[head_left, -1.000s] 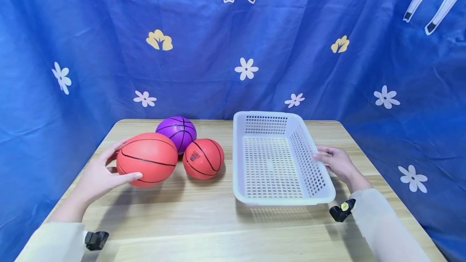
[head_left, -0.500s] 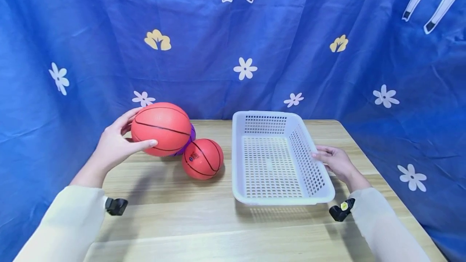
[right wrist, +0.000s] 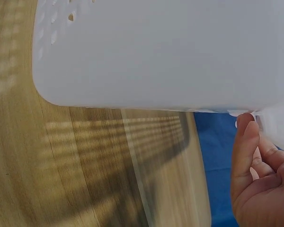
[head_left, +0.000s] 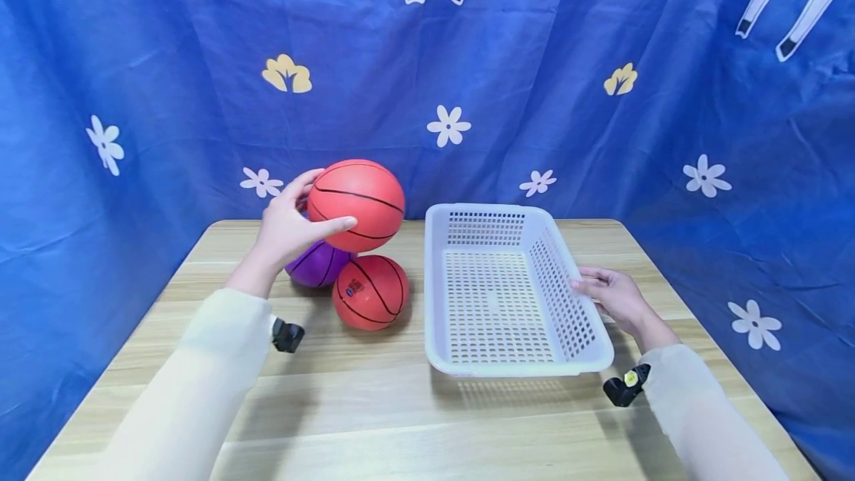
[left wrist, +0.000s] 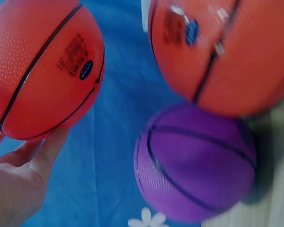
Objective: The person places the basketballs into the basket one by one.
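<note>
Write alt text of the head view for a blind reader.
A person's left hand holds up a red ball, partly hiding a purple ball beside a second red ball on a wooden table. The right hand grips a white basket by its right side.

Blue flower-print cloth around pale wood-grain table.

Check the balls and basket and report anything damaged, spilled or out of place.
Nothing stands out. The upper red ball is in the left hand; the lower red ball and the purple ball rest on the table. The right hand holds the white basket by its side. No dent, crack or spill is visible.
</note>
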`<move>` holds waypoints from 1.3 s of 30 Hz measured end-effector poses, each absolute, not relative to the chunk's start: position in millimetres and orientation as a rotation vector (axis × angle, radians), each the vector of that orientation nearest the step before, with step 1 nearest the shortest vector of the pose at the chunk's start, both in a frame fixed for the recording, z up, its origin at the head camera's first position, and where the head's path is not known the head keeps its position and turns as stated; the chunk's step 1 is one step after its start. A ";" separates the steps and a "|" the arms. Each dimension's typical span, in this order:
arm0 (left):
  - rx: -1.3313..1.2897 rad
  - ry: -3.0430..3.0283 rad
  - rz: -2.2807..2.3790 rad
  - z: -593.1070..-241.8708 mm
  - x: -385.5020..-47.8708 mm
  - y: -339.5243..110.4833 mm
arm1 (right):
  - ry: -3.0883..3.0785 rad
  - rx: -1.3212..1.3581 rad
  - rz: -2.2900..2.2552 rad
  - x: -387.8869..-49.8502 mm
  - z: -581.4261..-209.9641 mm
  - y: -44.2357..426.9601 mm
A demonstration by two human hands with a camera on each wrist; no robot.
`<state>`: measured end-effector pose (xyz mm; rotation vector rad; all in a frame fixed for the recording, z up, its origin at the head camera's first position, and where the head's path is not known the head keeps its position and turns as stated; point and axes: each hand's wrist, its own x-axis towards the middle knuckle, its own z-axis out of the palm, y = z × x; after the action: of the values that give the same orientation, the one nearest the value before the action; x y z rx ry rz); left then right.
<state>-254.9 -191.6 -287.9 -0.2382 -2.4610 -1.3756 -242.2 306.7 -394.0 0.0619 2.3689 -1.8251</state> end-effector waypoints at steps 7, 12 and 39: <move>-0.256 -2.449 -1.395 -287.7 -275.2 -153.2 | 2.379 0.059 -1.813 -242.2 -394.4 307.8; -0.243 -2.435 -1.449 -290.0 -287.3 -123.0 | 2.373 0.062 -1.820 -243.0 -395.0 306.9; -0.237 -2.444 -1.726 -316.8 -318.2 7.0 | 2.365 0.023 -1.864 -243.7 -397.4 306.0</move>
<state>-318.2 7.0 -316.8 -0.2374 -2.4436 -1.7258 -243.7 306.0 -397.4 0.0230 2.3653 -1.8637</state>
